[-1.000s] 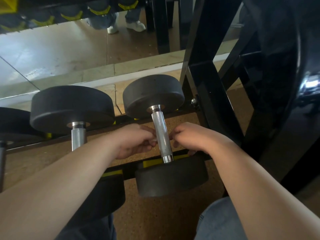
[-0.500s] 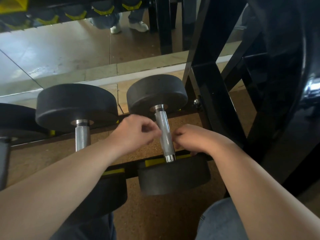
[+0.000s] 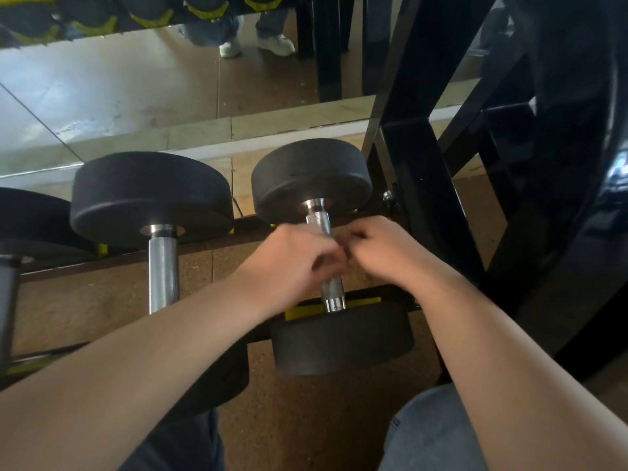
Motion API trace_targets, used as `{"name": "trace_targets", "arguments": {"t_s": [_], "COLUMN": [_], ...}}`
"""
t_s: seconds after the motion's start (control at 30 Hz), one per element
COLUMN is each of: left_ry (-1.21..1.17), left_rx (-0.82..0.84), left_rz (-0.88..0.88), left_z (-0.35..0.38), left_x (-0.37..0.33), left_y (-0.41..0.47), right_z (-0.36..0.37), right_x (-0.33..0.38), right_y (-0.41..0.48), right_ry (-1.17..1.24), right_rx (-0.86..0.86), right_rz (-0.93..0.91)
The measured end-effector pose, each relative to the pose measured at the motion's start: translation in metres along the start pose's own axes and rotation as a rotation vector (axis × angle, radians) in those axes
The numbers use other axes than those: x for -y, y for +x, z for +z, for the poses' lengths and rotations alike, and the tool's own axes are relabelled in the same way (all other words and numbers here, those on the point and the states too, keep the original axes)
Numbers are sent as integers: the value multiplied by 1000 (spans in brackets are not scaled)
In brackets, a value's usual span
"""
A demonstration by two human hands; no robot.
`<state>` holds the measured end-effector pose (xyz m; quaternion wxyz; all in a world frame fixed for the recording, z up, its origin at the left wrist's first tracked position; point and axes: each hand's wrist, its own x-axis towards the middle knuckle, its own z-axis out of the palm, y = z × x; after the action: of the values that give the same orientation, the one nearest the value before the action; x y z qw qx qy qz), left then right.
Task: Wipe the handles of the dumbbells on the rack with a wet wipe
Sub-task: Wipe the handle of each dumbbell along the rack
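Curling round the knurled steel handle (image 3: 334,290) of the end dumbbell (image 3: 343,341), which lies across the rack (image 3: 401,300) beside the black upright (image 3: 421,185), the left hand (image 3: 292,263) grips it. The right hand (image 3: 384,249) curls alongside, holding what I cannot tell. Heavy and rigid by its look, the dumbbell should not shift; work the grippy handle mid-span.

We find no text, label, brand or number that we can read on the dumbbells (image 3: 311,178), the rack (image 3: 418,185) or its yellow strips (image 3: 360,302).
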<state>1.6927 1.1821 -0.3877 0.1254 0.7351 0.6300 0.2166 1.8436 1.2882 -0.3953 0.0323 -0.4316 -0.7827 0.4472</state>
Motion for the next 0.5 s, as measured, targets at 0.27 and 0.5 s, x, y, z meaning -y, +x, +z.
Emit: {"name": "trace_targets", "arguments": {"t_s": [0.27,0.5], "left_ry": [4,-552], "left_rx": [-211,-306], "left_rz": [-85,-582], "left_z": [-1,-4], "left_x": [4,-1], "left_y": [5,10], "right_z": [-8,-2], "right_x": [0,3], "right_y": [-5,-7], "right_ry": [133,55], "right_rx": [-118,-202], "right_rz": [-82,-261]}}
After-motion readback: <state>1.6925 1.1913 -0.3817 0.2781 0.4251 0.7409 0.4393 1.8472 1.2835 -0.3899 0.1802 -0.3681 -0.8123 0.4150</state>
